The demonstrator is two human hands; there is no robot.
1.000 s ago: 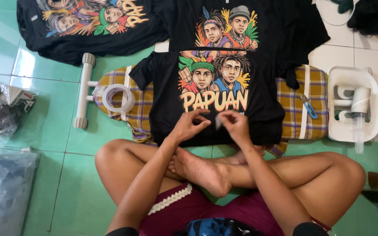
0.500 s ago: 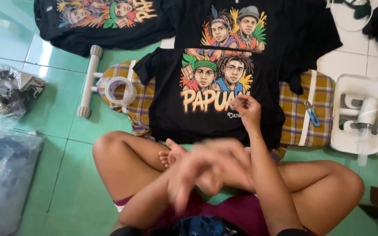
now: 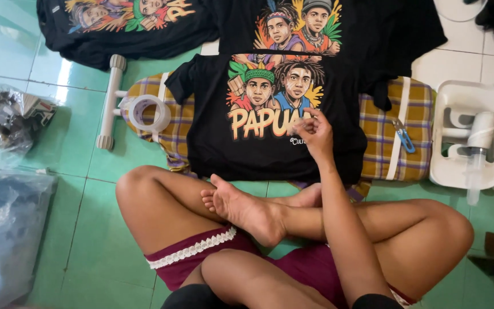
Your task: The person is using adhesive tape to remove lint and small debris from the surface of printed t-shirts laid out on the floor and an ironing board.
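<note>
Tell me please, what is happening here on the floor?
A person sits cross-legged on a green tiled floor in front of a black printed T-shirt spread over a plaid padded board. The right hand rests on the shirt's colourful print, fingers pinched together; whether it holds anything is unclear. The left hand is out of view. A roll of tape and small blue clippers lie on the board, and more black shirts lie beyond.

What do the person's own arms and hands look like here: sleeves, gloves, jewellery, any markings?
Only the right hand and its forearm show. Both are bare: no glove, ring, watch or bracelet visible. A black sleeve edge sits near the elbow at the bottom of the frame. The left hand is out of view.
</note>
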